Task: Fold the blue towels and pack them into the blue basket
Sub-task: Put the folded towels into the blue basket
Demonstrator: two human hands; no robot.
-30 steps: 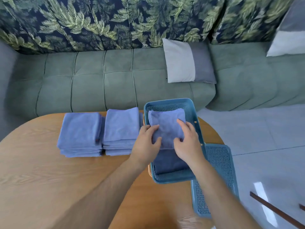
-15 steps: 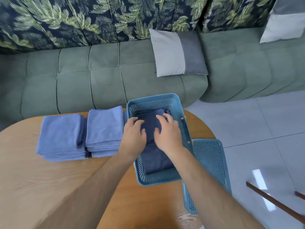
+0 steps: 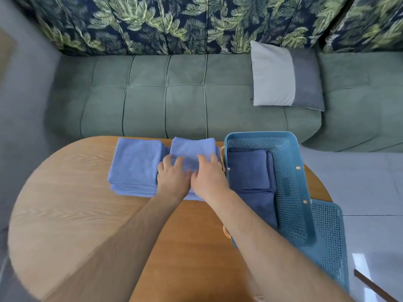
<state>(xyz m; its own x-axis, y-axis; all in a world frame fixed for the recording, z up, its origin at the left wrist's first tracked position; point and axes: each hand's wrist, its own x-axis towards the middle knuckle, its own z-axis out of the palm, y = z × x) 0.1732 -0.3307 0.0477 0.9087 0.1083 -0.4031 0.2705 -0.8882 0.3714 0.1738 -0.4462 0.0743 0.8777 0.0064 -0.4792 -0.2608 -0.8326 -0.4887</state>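
Both hands rest on a stack of folded blue towels on a round wooden counter (image 3: pixel 65 203). The left hand (image 3: pixel 173 176) and the right hand (image 3: pixel 208 176) lie side by side on the right stack (image 3: pixel 192 149), fingers spread, relaxed and flat on its top towel, clenched round nothing; whether a thumb catches an edge cannot be told. The left stack (image 3: pixel 136 162) sits just beside it, touching or nearly so, with no hand on it.

The blue basket (image 3: pixel 290 192) stands at the right edge of the counter, just beside the right stack. Two folded towels lie flat on its floor, one at the far end (image 3: pixel 248 168) and one nearer the person (image 3: pixel 257 205), their edges meeting; in the basket's shade they look darker than the stacks. A perforated blue lid (image 3: pixel 329 236) juts out past the basket's right side, beyond the counter's edge.

Behind the counter runs a green sofa (image 3: pixel 148 101) with a leaf-print back, and a two-tone grey cushion (image 3: pixel 274 77) leans on it.
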